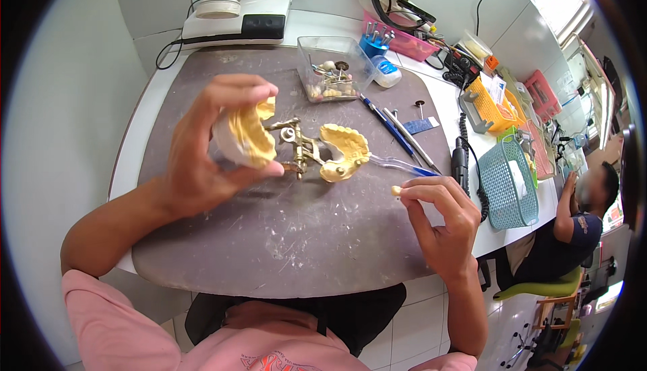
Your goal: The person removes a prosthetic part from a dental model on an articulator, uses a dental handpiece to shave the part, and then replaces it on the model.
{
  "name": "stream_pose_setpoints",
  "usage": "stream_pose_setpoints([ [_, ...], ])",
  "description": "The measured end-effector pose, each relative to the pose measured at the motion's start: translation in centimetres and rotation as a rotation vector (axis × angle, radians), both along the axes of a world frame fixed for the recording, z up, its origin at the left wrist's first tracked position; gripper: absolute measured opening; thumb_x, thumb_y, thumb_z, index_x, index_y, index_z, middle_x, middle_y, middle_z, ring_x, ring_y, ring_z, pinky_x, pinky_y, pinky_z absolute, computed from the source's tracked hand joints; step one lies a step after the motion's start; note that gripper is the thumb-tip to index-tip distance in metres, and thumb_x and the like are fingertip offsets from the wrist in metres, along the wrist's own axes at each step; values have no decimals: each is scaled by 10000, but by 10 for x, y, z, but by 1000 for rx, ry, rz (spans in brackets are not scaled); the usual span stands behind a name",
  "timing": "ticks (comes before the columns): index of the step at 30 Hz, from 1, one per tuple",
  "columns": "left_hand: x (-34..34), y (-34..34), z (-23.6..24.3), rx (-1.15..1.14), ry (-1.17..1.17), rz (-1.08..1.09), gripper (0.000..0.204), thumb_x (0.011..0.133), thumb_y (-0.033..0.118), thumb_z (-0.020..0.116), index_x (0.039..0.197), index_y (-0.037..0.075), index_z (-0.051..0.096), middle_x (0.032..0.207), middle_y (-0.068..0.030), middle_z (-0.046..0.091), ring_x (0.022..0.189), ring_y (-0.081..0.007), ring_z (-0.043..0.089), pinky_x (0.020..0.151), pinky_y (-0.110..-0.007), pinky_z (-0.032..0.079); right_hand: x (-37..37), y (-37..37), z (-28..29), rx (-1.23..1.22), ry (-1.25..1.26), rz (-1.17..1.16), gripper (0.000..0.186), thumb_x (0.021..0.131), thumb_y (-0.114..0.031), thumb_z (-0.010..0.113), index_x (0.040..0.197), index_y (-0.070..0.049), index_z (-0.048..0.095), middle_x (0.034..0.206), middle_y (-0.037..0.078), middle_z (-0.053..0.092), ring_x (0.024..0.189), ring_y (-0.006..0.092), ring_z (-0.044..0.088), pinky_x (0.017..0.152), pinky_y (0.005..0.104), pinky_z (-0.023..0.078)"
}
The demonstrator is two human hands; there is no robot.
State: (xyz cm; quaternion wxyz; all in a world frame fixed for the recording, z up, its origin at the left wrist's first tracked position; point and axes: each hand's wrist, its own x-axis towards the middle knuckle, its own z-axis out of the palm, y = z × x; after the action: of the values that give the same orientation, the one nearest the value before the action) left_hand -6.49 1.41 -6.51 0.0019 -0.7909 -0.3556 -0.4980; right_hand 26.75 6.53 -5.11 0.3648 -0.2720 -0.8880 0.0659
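Note:
My left hand (193,138) grips a yellow-and-white plaster dental cast (251,135), thumb below and fingers above. A brass dental articulator (300,150) joins this cast to a second yellow dental cast (349,143), whose tooth row shows on the worktop. The articulator's hinge is spread, so the casts stand apart. Off to the right, my right hand (441,219) pinches a small cream-coloured dental crown (396,190) between thumb and forefinger. A clear-handled tool with a blue end (401,164) lies between the second cast and my right hand.
Behind the casts stand a clear plastic box (311,78) of small parts and a blue bur holder (375,44). Pens (391,128) lie right of the box. A teal basket (502,182) and a black handpiece (460,162) line the right edge. Another person (573,236) sits far right.

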Motion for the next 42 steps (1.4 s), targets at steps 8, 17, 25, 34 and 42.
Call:
stream_pose_setpoints([
  [8, -12, 14, 5, -419, -124, -71, 730, 735, 56, 906, 1309, 105, 458, 1363, -125, 558, 1312, -224, 532, 1142, -373, 406, -48, 24, 25, -39, 16, 241, 164, 818, 18, 770, 964, -50, 737, 929, 85, 742, 852, 247, 718, 733, 333, 559],
  [17, -25, 13, 8, -403, -16, -67, 811, 678, 146, 969, 1320, 90, 475, 1294, -100, 599, 1254, -211, 580, 1094, -358, 459, -62, 33, 33, -151, -186, 356, 176, 817, 18, 746, 968, -72, 741, 951, 79, 719, 865, 282, 694, 751, 393, 556],
  [25, -24, 12, 13, -325, 85, -72, 930, 643, 199, 983, 1435, 88, 508, 1263, -91, 619, 1176, -230, 628, 1018, -371, 509, -58, 28, 38, -155, -256, 367, 296, 791, -7, 774, 1071, -96, 736, 1100, 82, 714, 1006, 284, 693, 849, 382, 568],
  [34, -27, -2, 23, -314, 345, 11, 892, 635, 265, 958, 1422, 119, 563, 1281, -133, 604, 1153, -334, 628, 987, -416, 526, -11, -15, 22, 35, 48, 55, 408, 794, -43, 788, 1195, -33, 715, 1247, 185, 689, 1113, 342, 687, 937, 406, 553],
  [42, -10, 2, 15, 42, 520, 119, 821, 830, 309, 834, 1504, 64, 434, 1463, -202, 530, 1308, -383, 554, 1112, -479, 449, 19, -151, -49, -678, 582, 505, 355, 1028, -388, 602, 938, -53, 676, 882, 116, 653, 772, 247, 616, 750, 395, 515],
])
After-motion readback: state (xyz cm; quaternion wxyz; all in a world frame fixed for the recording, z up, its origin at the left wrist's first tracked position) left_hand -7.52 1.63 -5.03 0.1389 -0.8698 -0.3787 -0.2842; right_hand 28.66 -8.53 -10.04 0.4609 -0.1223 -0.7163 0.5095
